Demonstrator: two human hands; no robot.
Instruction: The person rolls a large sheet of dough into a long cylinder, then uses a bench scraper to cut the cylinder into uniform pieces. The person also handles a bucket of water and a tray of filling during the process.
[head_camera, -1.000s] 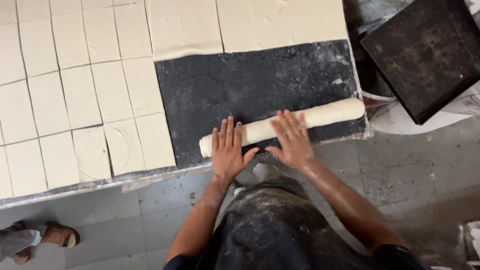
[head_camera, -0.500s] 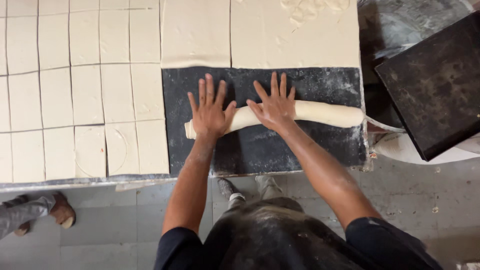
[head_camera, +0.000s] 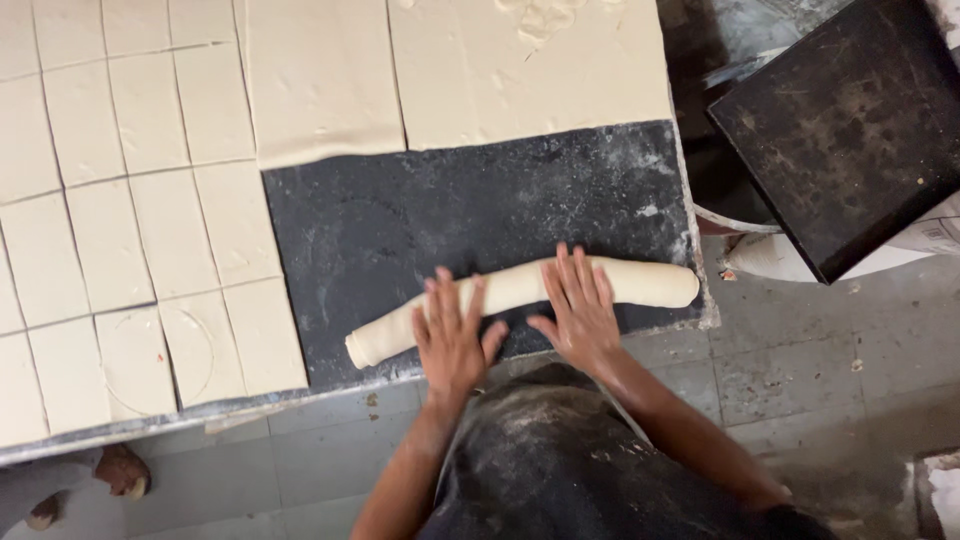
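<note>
Left hand (head_camera: 452, 335) and right hand (head_camera: 582, 312) flat, palms down, fingers spread and released, pressing on one long pale roll of soft dough (head_camera: 520, 292). Roll lying low in the frame's centre on a dark, flour-dusted stone worktop (head_camera: 450, 210). Pale dough sheet cut into squares (head_camera: 120, 200) at left; one black square metal tray (head_camera: 850, 120) upper right.

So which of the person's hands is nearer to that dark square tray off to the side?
The right. The right hand presses on the dough roll toward the table end beside the dark tray. The left hand rests on the roll farther from it, toward the cut dough squares.
</note>
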